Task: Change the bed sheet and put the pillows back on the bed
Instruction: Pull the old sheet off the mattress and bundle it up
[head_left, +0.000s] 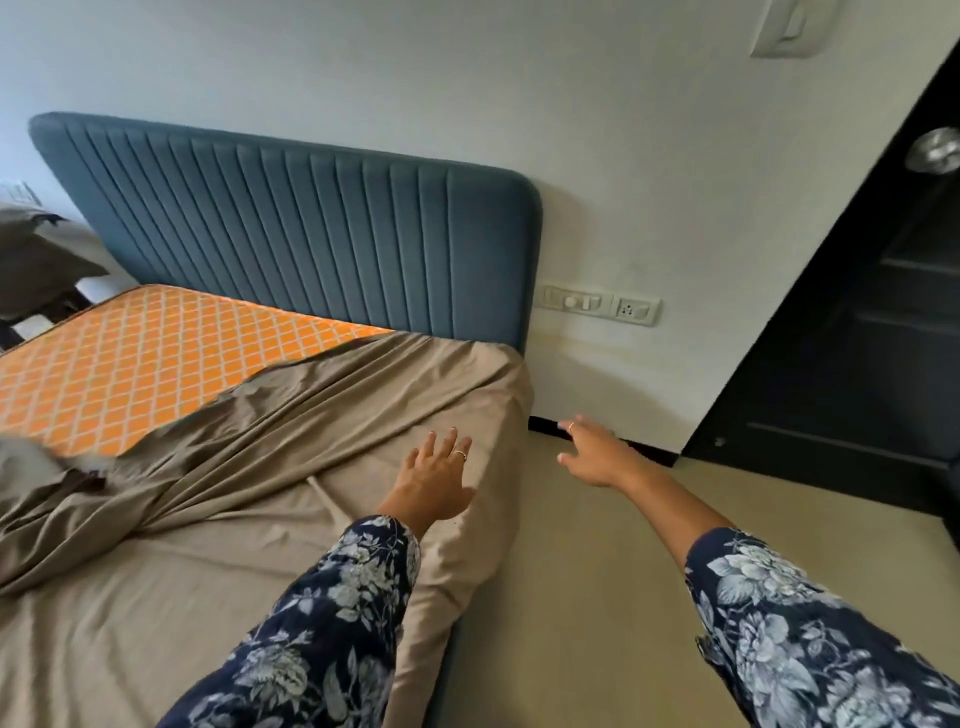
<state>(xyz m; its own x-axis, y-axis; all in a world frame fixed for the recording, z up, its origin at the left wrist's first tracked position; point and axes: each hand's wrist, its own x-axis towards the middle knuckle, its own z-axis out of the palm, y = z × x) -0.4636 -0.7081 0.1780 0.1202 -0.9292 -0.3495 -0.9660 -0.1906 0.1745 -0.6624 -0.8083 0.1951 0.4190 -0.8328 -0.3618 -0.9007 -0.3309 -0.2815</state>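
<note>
A beige bed sheet (291, 447) covers the near and right part of the bed, pulled over the top right corner by the headboard and bunched in folds toward the left. The orange quilted mattress (135, 358) lies bare at the far left. My left hand (434, 480) rests flat and open on the sheet near the right edge of the bed. My right hand (592, 452) hovers open over the floor beside the bed, holding nothing. Both arms wear dark floral sleeves. No pillow is clearly in view.
A blue ribbed headboard (311, 228) stands against the white wall. Wall sockets (597, 304) sit to its right. A dark door (857, 322) with a round knob is at the right. Beige floor (582, 571) runs beside the bed. Dark fabric (36, 260) lies at the far left.
</note>
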